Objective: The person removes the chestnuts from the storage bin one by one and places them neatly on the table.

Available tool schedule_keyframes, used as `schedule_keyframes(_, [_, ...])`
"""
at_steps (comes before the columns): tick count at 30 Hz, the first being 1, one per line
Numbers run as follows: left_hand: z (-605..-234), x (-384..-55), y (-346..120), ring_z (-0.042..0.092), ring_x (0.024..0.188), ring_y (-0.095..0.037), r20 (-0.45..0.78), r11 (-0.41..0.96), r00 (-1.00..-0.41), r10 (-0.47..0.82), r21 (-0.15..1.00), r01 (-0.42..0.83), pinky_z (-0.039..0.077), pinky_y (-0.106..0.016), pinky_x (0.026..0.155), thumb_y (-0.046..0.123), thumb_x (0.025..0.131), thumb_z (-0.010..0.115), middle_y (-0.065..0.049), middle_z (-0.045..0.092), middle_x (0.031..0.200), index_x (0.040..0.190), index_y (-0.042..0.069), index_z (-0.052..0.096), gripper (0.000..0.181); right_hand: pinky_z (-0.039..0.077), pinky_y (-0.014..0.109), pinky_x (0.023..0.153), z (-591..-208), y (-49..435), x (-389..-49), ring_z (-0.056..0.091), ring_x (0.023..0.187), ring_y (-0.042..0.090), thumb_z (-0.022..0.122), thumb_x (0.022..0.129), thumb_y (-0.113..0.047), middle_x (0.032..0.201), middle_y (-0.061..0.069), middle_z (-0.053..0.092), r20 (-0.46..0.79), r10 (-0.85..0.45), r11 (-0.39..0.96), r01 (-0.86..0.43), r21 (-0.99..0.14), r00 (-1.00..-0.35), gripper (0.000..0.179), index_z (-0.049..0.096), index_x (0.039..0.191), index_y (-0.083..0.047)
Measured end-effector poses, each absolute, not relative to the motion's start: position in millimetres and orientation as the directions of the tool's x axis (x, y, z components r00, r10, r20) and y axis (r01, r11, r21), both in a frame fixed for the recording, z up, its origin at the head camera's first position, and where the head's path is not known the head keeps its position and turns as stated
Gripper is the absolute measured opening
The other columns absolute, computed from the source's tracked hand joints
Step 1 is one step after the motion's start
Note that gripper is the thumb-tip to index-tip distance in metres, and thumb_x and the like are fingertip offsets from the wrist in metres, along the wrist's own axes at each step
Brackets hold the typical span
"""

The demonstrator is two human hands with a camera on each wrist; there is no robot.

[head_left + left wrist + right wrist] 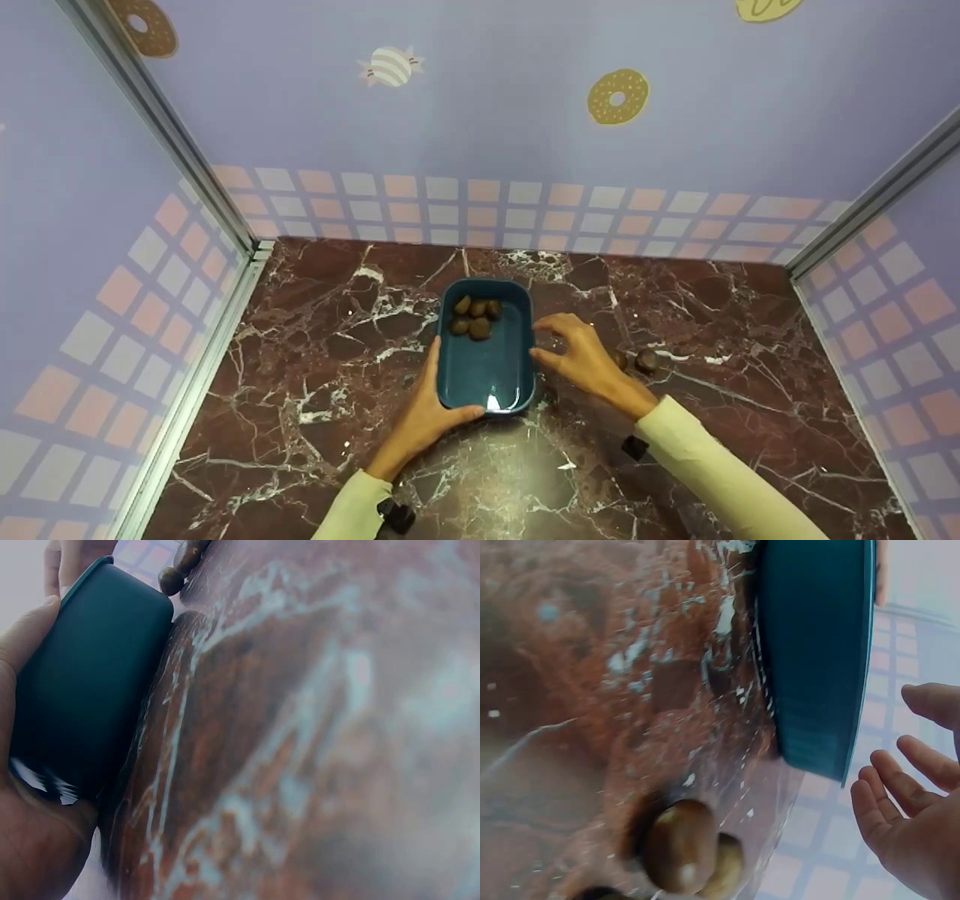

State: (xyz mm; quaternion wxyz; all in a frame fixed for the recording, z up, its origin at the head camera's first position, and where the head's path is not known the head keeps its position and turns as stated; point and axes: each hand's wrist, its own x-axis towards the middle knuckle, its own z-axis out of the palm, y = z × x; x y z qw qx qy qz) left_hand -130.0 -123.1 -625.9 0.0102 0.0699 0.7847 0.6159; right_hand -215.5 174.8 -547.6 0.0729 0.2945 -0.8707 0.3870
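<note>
A teal rectangular baking dish (484, 369) stands on the marbled surface, with several brown chestnuts (480, 328) gathered at its far left end. My left hand (433, 409) holds the dish at its near left corner, the fingers along the left side and the thumb across the near edge. Beside the right rim is my right hand (581, 356), its fingers loosely bent and apart, with nothing between them. In the right wrist view that hand (922, 787) hangs next to the dish wall (814, 652). Loose chestnuts (681, 846) lie on the surface to the right, partly hidden behind the right hand in the head view.
The dark red marbled tabletop (322, 360) is enclosed by lilac walls (495, 112) with pink and white checks and printed sweets. Metal corner posts (180, 150) stand at the left and right.
</note>
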Motion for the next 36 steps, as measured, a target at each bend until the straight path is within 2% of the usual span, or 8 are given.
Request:
schedule_keyframes(12, [-625,-131,-125,0.021,0.166,-0.04,0.075,0.207,-0.988,0.133,0.973,0.102,0.022,-0.062,0.13,0.032,0.078,0.103,-0.016,0.012,0.184,0.179,0.014,0.005,0.143,0.055,0.057,0.105,-538,143,-225,0.065,0.124,0.04,0.088,0.095,-0.009,0.132,0.021,0.073,0.243,-0.566,0.545,-0.578,-0.607,-0.788,0.041,0.073,0.13,0.005])
schedule_keyframes(18, [-625,-132,-124,0.018,0.167,-0.04,0.08,0.176,-0.985,0.151,0.979,0.107,0.02,-0.061,0.131,0.03,0.079,0.103,-0.016,0.009,0.184,0.179,0.014,0.003,0.142,0.053,0.059,0.109,-540,134,-229,0.065,0.126,0.041,0.087,0.096,-0.012,0.132,0.022,0.072,0.19,-0.6,0.567,-0.581,-0.584,-0.777,0.042,0.073,0.131,0.005])
schedule_keyframes(23, [-625,-131,-123,0.015,0.168,-0.04,0.081,0.155,-0.985,0.154,0.982,0.105,0.017,-0.062,0.131,0.028,0.08,0.102,-0.016,0.006,0.184,0.179,0.012,0.001,0.142,0.053,0.059,0.108,-544,126,-234,0.063,0.125,0.042,0.087,0.095,-0.009,0.128,0.022,0.074,0.186,-0.626,0.563,-0.604,-0.564,-0.757,0.037,0.075,0.126,0.006])
schedule_keyframes(30, [-625,-132,-124,0.021,0.166,-0.04,0.085,0.207,-0.987,0.139,0.972,0.113,0.02,-0.062,0.131,0.031,0.078,0.103,-0.016,0.01,0.184,0.179,0.013,0.004,0.143,0.052,0.056,0.11,-548,117,-241,0.062,0.126,0.04,0.087,0.095,-0.009,0.127,0.021,0.074,0.15,-0.63,0.578,-0.59,-0.565,-0.762,0.036,0.076,0.125,0.006])
schedule_keyframes(36, [-624,-131,-124,0.021,0.166,-0.039,0.084,0.202,-0.985,0.151,0.973,0.114,0.02,-0.061,0.131,0.033,0.078,0.103,-0.015,0.009,0.184,0.179,0.014,0.002,0.144,0.054,0.055,0.108,-555,110,-249,0.063,0.125,0.04,0.088,0.093,-0.009,0.126,0.021,0.074,0.174,-0.634,0.575,-0.61,-0.545,-0.754,0.037,0.076,0.125,0.006])
